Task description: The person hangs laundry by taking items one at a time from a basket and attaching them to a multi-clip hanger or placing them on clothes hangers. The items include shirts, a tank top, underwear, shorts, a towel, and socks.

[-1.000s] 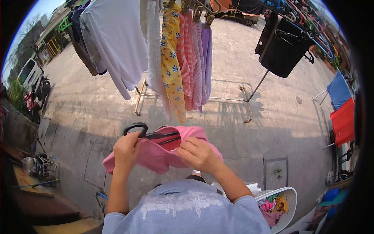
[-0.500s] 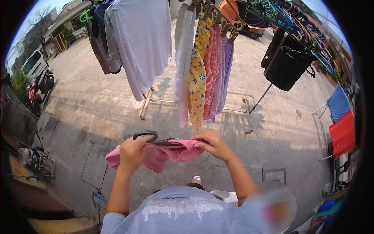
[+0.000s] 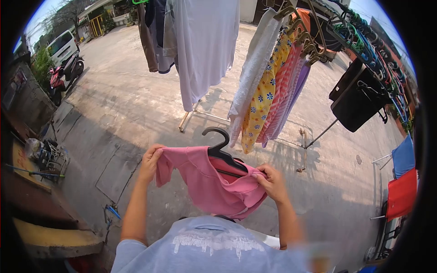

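A pink shirt (image 3: 205, 182) hangs stretched between my two hands in front of my chest. Inside its neck opening sits a black clothes hanger (image 3: 223, 152), its hook standing up above the collar. My left hand (image 3: 152, 159) is closed on the shirt's left shoulder edge. On the other side my right hand (image 3: 271, 182) pinches the shirt at the right shoulder, close to the hanger's end. The lower hanger arms are partly hidden by the cloth.
Ahead, a white shirt (image 3: 205, 50) and yellow flowered clothing (image 3: 268, 95) hang from a drying rack. Many hangers (image 3: 373, 54) and a black bin (image 3: 359, 98) are at the right. A red cloth (image 3: 401, 193) hangs far right. A motorbike (image 3: 66, 75) stands far left.
My left hand has moved from the hanger's hook to the shirt's shoulder. The pink shirt is now spread out, with the hook upright. The view has turned left.
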The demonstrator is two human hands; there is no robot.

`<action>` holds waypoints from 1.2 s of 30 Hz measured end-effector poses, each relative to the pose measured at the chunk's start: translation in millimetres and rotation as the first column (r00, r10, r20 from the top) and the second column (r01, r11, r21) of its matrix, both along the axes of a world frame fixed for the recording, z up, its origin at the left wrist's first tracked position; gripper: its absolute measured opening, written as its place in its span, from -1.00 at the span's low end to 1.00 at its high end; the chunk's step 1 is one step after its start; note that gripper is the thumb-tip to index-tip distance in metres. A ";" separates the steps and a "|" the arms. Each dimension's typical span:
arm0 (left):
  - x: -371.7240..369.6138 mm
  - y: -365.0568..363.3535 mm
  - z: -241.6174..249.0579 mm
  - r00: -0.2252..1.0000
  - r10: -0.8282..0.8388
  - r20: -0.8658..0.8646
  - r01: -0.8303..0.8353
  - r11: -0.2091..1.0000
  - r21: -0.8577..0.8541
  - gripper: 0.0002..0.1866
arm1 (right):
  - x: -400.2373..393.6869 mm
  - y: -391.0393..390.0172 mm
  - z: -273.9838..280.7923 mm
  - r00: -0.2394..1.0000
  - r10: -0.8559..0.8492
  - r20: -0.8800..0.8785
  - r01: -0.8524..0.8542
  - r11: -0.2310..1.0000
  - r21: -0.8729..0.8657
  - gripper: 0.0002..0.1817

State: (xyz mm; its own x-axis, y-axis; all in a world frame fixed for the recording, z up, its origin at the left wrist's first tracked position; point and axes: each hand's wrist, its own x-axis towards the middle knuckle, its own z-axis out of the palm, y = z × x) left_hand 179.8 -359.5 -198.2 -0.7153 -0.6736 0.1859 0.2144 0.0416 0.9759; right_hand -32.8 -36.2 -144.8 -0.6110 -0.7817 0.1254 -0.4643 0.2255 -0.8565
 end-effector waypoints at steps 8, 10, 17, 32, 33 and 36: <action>-85.5 -16.7 -29.9 0.870 0.418 -0.262 -0.059 0.617 0.785 -0.79 | -21.9 -22.5 -20.8 0.988 0.147 -0.055 -0.147 0.989 -0.001 -0.68; -98.0 -19.9 -27.5 0.865 0.418 -0.277 -0.067 0.645 0.762 -0.79 | -28.8 -26.4 -29.3 0.991 0.130 -0.046 -0.130 0.991 -0.013 -0.68; -129.8 -20.1 -20.4 0.821 0.571 0.002 -0.529 0.762 -0.374 -0.73 | -40.2 -41.3 -21.0 0.997 0.044 0.069 -0.044 0.999 0.002 -0.69; -128.0 -39.5 -76.5 0.964 0.070 0.258 -0.110 0.983 0.146 -0.68 | -3.4 -172.2 13.4 0.671 0.166 0.723 0.337 0.800 -0.496 -0.30; -123.8 -47.3 -81.4 0.965 0.054 0.256 -0.094 0.985 0.147 -0.69 | -5.9 -186.3 23.8 0.682 0.167 0.712 0.383 0.748 -0.542 -0.30; -102.4 -78.8 -109.9 0.950 0.018 0.312 -0.077 0.981 0.178 -0.74 | -18.2 -231.1 60.0 0.791 0.103 0.603 0.429 0.608 -0.668 -0.29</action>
State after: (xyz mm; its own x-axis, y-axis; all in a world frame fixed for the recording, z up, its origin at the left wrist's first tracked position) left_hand 77.4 -438.4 -308.1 -0.6839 -0.7097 -0.1691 -0.0949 -0.1434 0.9851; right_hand -51.0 -267.2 -84.7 -0.8736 -0.4397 0.2085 0.1026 -0.5851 -0.8044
